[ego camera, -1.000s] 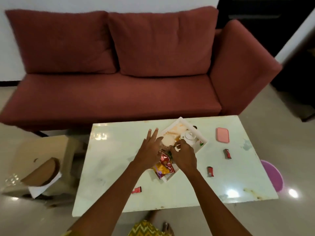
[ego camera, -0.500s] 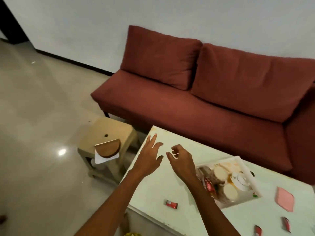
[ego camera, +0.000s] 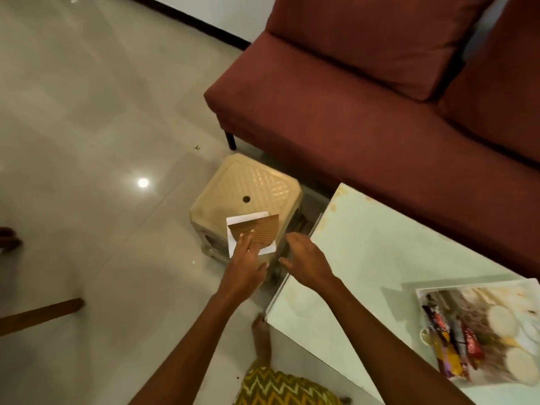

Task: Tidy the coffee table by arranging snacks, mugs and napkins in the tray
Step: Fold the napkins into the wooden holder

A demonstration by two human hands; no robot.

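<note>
The left hand [ego camera: 245, 266] is lying spread, fingertips touching the napkins [ego camera: 250, 232] on the stool [ego camera: 248, 188]. The right hand [ego camera: 306, 263] is hovering just beside, fingers loosely apart, holding nothing.

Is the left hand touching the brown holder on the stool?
Touching. In the head view, the left hand lays its fingertips on the brown holder, no gap visible.

Readable text: none anywhere in view.
Snack wrappers [ego camera: 455, 343] in the tray [ego camera: 420, 296]: printing smeared by motion blur, no word or brand legible.
Napkins [ego camera: 247, 222] on the stool [ego camera: 248, 185]: pattern only, no lettering.
</note>
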